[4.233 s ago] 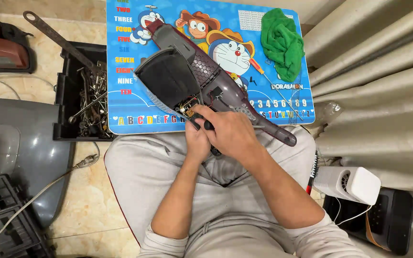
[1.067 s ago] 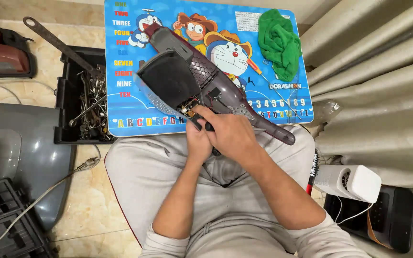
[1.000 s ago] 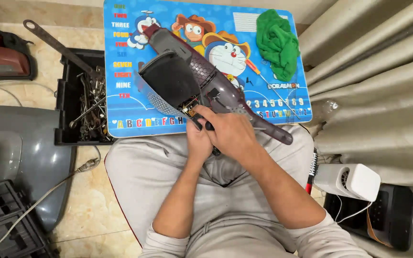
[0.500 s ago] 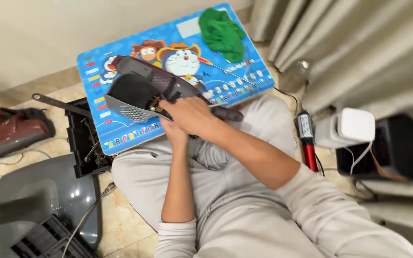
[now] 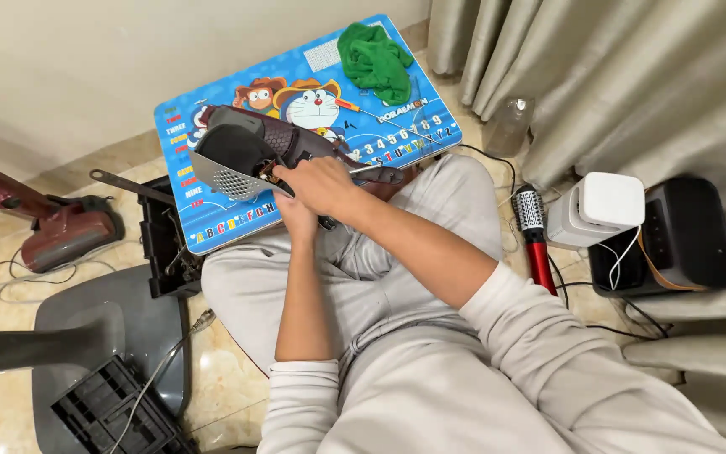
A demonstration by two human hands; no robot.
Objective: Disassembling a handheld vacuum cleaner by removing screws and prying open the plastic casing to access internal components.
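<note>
A dark grey and maroon handheld vacuum body (image 5: 245,151) lies on a blue cartoon lap table (image 5: 237,219) over my knees, its mesh filter end facing left. My right hand (image 5: 323,183) is closed over the vacuum's handle end. Under it, my left hand (image 5: 297,217) grips the same end from below. A red-handled screwdriver (image 5: 359,108) lies on the table beyond my hands, and a green cloth (image 5: 376,60) sits at the table's far right corner.
A black toolbox (image 5: 161,248) of metal tools stands left of the table. A maroon vacuum head (image 5: 69,231) and a grey base (image 5: 86,336) lie on the floor at left. A red hairbrush (image 5: 535,240), white box (image 5: 598,210), black device (image 5: 674,240) and curtains (image 5: 632,76) are at right.
The view has swung and tilted, so the table now sits rotated and further left, with more of the right-hand floor showing. Both hands keep their hold on the vacuum.
</note>
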